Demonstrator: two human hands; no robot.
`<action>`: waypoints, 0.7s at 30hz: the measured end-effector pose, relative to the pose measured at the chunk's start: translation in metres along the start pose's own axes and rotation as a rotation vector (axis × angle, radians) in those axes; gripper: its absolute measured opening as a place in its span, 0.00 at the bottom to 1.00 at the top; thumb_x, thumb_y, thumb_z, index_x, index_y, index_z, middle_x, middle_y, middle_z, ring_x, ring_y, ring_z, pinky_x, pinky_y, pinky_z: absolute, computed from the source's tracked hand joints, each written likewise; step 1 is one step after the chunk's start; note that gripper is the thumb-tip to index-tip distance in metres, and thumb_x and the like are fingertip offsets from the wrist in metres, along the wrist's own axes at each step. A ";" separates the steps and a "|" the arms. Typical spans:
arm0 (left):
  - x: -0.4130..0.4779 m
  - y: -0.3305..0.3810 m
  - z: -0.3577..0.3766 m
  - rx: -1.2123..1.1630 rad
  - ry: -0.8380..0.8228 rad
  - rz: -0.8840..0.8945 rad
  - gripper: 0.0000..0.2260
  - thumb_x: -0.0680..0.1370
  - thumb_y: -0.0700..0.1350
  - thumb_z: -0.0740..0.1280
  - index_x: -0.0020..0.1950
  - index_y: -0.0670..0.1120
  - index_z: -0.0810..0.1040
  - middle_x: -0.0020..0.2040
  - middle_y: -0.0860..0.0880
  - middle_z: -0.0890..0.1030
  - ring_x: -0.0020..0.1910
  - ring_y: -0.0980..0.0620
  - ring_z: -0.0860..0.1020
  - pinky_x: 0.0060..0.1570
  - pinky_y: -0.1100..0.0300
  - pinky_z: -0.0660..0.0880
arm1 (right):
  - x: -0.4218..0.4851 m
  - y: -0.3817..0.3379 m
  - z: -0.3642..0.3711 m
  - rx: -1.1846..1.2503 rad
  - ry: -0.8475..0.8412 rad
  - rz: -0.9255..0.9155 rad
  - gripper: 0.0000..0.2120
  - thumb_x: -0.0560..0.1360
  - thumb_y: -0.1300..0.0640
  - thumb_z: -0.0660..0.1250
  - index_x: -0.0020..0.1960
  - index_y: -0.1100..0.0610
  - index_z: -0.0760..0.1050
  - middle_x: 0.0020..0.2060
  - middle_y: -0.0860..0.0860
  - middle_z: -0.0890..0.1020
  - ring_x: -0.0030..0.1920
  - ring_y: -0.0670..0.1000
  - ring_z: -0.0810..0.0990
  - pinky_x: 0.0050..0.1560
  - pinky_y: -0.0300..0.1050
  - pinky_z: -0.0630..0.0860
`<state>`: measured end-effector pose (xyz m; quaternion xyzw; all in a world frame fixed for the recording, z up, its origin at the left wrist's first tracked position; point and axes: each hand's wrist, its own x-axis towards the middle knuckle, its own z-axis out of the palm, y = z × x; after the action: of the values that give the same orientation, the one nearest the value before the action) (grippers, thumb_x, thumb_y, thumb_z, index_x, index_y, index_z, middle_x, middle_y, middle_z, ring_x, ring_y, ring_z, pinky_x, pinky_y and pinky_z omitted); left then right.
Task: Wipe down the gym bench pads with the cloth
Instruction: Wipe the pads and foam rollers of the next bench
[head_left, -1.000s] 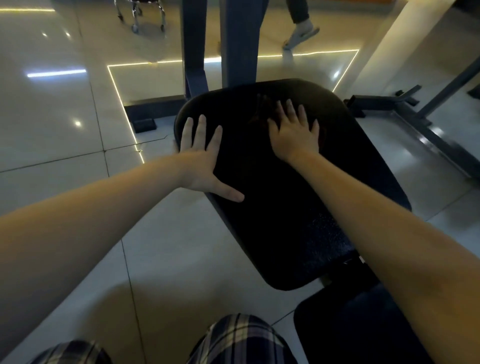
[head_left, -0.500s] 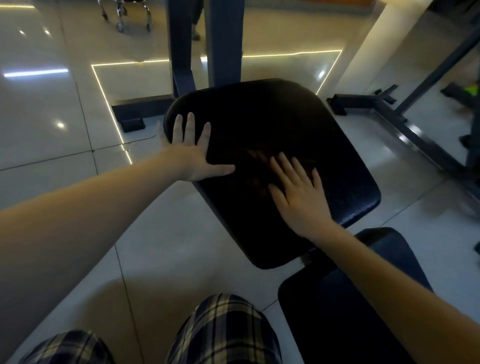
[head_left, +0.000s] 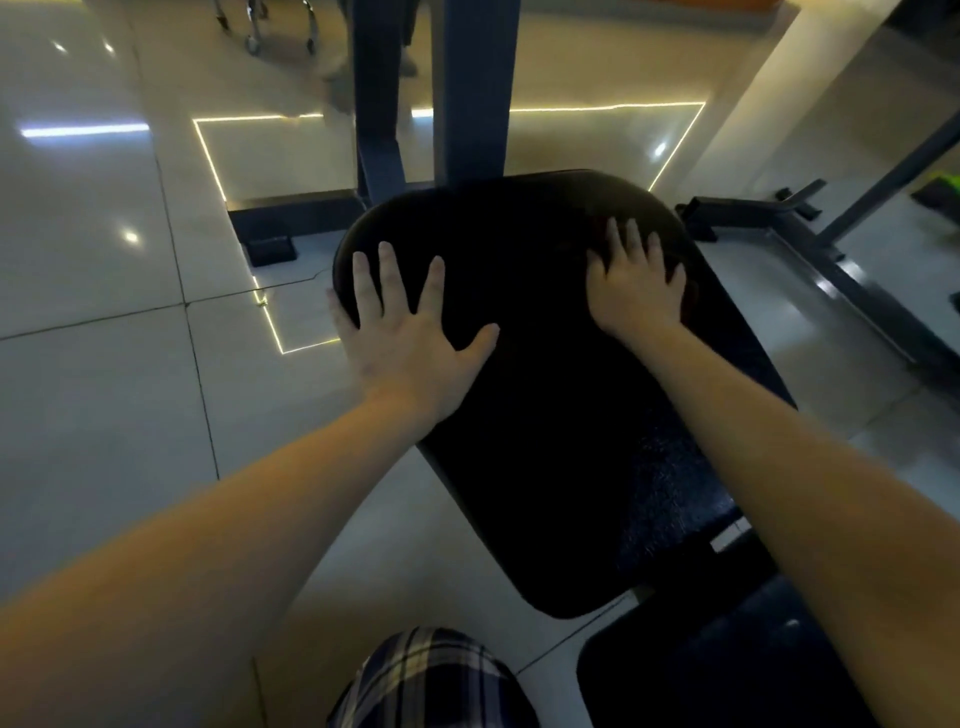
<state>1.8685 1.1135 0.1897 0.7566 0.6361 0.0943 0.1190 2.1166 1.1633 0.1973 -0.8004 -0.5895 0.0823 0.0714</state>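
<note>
**Hand and Cloth Position on the Bench Pad**

1. Left fingers: we hold them spread wide and flat, with the thumb thrown out to the right. The little finger hooks over the pad's left edge. The left hand lies palm-down on the far left corner of the bench pad and grips nothing.

2. Right fingers: we keep them straight and close together, pointing away from us. The right hand presses palm-down near the far right corner of the same pad.

3. Cloth: it lies under the right hand, flat against the pad. It is dark and hard to separate from the upholstery. We see it only as a reddish-brown fringe at the fingertips and along the hand's right side. We cannot tell its full outline.

4. Pad: black, with rounded corners, running from far left to near right. Both bare forearms reach over it. A second pad sits just beside its near end, with a narrow gap between them.

5. Surroundings: two blue-grey uprights rise behind the far edge of the pad. The floor is pale glossy tile crossed by a thin yellow light line. Another metal frame lies to the right. Plaid shorts show at the bottom edge.
</note>
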 end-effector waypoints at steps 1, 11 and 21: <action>0.000 0.000 0.000 0.004 0.006 0.000 0.36 0.77 0.71 0.48 0.81 0.56 0.45 0.81 0.43 0.39 0.79 0.41 0.37 0.75 0.38 0.38 | 0.019 -0.013 -0.002 0.006 -0.007 0.044 0.27 0.83 0.43 0.44 0.80 0.48 0.44 0.79 0.48 0.45 0.79 0.53 0.41 0.74 0.63 0.40; 0.003 0.001 0.008 0.032 0.041 -0.029 0.36 0.77 0.71 0.47 0.81 0.57 0.45 0.81 0.43 0.40 0.79 0.40 0.38 0.75 0.37 0.39 | 0.011 -0.046 -0.001 -0.041 -0.054 -0.110 0.26 0.83 0.43 0.45 0.79 0.46 0.45 0.79 0.46 0.46 0.79 0.50 0.43 0.75 0.61 0.41; 0.002 0.002 0.007 0.035 0.040 -0.030 0.36 0.77 0.71 0.47 0.81 0.56 0.46 0.81 0.43 0.40 0.79 0.40 0.38 0.75 0.37 0.39 | -0.211 0.055 0.020 -0.123 -0.062 -0.463 0.27 0.81 0.37 0.38 0.79 0.40 0.43 0.79 0.43 0.49 0.78 0.46 0.45 0.76 0.53 0.43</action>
<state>1.8732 1.1149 0.1838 0.7470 0.6510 0.0965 0.0944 2.1024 0.9462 0.1758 -0.6439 -0.7631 0.0522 0.0211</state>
